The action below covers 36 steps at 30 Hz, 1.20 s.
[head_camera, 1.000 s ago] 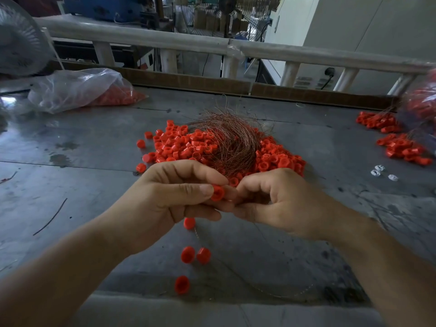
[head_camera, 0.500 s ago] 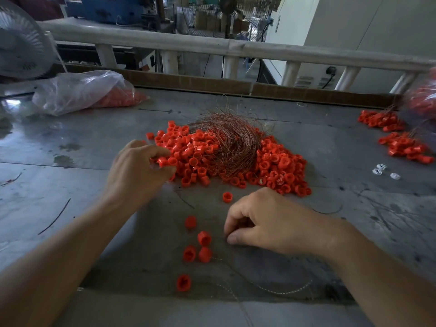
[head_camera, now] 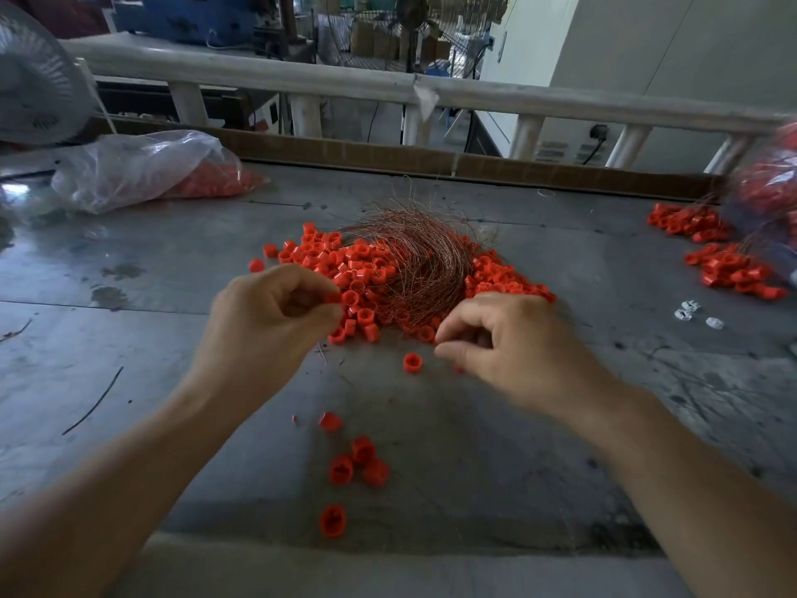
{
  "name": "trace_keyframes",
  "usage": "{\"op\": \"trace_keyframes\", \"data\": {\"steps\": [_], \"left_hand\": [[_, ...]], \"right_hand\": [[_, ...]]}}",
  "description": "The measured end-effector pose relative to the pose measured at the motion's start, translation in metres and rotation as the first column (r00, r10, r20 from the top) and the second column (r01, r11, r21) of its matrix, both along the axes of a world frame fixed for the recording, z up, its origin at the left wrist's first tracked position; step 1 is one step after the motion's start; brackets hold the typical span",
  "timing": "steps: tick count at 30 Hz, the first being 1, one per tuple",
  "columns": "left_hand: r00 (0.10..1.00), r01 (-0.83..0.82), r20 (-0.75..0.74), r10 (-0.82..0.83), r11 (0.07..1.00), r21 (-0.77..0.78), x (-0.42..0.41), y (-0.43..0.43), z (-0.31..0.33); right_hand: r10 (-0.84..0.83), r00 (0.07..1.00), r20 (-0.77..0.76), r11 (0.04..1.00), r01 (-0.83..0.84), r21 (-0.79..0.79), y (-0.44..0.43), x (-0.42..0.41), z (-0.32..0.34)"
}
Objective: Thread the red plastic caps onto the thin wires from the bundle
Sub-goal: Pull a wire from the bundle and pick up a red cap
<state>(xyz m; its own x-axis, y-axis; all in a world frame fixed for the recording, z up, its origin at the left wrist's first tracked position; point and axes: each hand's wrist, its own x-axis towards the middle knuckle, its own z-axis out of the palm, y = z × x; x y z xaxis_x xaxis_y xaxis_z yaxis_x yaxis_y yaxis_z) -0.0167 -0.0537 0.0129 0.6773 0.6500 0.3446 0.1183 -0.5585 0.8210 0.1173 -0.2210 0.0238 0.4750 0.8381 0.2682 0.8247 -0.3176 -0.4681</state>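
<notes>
The left hand (head_camera: 267,321) pinches one red cap (head_camera: 333,298) between thumb and forefinger, lifted just off the left flank of the wire bundle (head_camera: 414,269). Half a second ago that hand was reaching flat into the pile of caps (head_camera: 358,261) there, so a fresh cap is now picked.

The right hand (head_camera: 517,343) has come up from the table (head_camera: 129,295) to the near edge of the bundle. Its fingers are curled with thumb and forefinger almost meeting. Whether a wire sits between them I cannot tell, as it is too thin to see.

My reading is that one threading round is over and the next begins: the cap is ready, the wire is being sought. A loose cap (head_camera: 412,363) lies just on the near side of the bundle, between the hands.

Far left of the bundle, a clear plastic bag (head_camera: 142,170) lies slumped, its mouth open, with red caps inside. Far right of the bundle, a second bag (head_camera: 772,183), blurred, also holds red pieces.
</notes>
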Motion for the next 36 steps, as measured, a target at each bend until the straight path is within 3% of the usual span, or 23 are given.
{"op": "trace_keyframes", "data": {"steps": [3, 10, 18, 23, 27, 31, 36], "left_hand": [[0.990, 0.140, -0.013, -0.140, 0.990, -0.016, 0.000, -0.016, -0.002], [0.976, 0.216, -0.040, -0.215, 0.976, 0.006, 0.002, -0.019, -0.008], [0.969, 0.248, -0.023, -0.247, 0.967, 0.049, 0.001, -0.021, -0.008], [0.969, 0.248, -0.007, -0.247, 0.969, 0.026, 0.000, -0.018, -0.007], [0.957, 0.289, 0.033, -0.287, 0.947, -0.143, 0.000, -0.020, -0.004], [0.913, 0.407, 0.182, -0.364, 0.830, -0.381, -0.001, -0.024, 0.001], [0.861, 0.504, 0.291, -0.417, 0.780, -0.371, -0.002, -0.029, 0.008]], "right_hand": [[-0.145, 0.976, 0.160, 0.988, 0.134, 0.078, 0.004, 0.011, -0.012], [-0.111, 0.931, 0.348, 0.990, 0.071, 0.125, 0.019, 0.015, -0.028], [-0.084, 0.949, 0.304, 0.974, 0.015, 0.225, 0.018, 0.018, -0.025], [-0.044, 0.978, 0.202, 0.929, -0.035, 0.370, 0.009, 0.010, -0.012], [0.011, 0.980, 0.198, 0.869, -0.108, 0.483, 0.001, 0.000, 0.007], [0.048, 0.977, 0.209, 0.873, -0.143, 0.467, -0.002, -0.010, 0.015], [0.053, 0.980, 0.190, 0.912, -0.125, 0.390, -0.002, -0.013, 0.014]]}}
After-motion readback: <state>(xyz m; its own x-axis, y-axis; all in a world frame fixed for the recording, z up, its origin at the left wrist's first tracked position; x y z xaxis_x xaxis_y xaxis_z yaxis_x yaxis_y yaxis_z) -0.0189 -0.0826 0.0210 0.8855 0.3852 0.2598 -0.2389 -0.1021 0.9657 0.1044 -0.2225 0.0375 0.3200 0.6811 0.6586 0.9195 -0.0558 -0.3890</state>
